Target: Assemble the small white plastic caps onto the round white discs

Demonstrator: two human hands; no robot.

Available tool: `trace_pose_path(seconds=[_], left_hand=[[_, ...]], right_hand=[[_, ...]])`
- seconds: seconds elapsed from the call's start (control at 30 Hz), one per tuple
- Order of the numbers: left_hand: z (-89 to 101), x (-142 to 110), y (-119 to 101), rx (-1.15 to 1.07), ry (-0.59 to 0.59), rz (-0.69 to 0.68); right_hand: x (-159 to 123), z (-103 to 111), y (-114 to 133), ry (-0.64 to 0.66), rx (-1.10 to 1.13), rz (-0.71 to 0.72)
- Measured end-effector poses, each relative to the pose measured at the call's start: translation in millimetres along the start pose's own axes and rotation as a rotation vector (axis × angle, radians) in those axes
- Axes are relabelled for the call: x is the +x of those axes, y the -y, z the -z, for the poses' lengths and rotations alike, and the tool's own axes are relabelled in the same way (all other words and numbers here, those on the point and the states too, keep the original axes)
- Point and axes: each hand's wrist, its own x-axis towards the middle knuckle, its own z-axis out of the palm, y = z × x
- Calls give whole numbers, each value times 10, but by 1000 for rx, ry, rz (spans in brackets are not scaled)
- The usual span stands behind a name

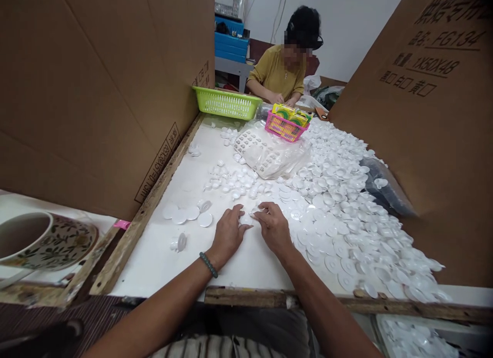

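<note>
Both my hands meet over the white tabletop (pixel 239 268) around a small white plastic disc (pixel 246 219). My left hand (pixel 230 229), with a beaded bracelet on the wrist, has thumb and forefinger curled at the disc's left edge. From the other side, my right hand (pixel 274 228) pinches at its right edge; fine detail between the fingertips is too small to make out. Several white discs (pixel 205 220) lie left of my hands. A knobbed white piece (pixel 179 242) rests on its side nearer to me. Beyond my fingers spreads a cluster of small white pieces (pixel 231 179).
A large heap of white plastic pieces (pixel 346 193) covers the right side. Farther back are a clear plastic bag (pixel 265 155), a pink basket (pixel 283 128) and a green basket (pixel 227 104). Cardboard boxes (pixel 96 91) wall both sides. A patterned mug (pixel 65 242) stands left; a co-worker (pixel 275 70) sits opposite.
</note>
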Motion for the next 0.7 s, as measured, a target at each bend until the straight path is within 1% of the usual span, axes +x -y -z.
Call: trace_pose_path(seconds=[0.13,0.23,0.3,0.43,0.6,0.7], left_hand=[[5,7,-8,23,6,2],[5,10,-6,27,3,2],[5,9,-4,32,2,3],[7,8,-8,33,1,10],[15,21,-23,30,20,20],[19,25,-28,50,23,19]], right_hand=[[35,-18,19,106,34,137],[44,-23,-6,124,43,183],[48,-17,-20,123,41,191],[54,1,-12,75,75,134],[70,0,40,181,0,163],[76,-10,66,201,-46,196]])
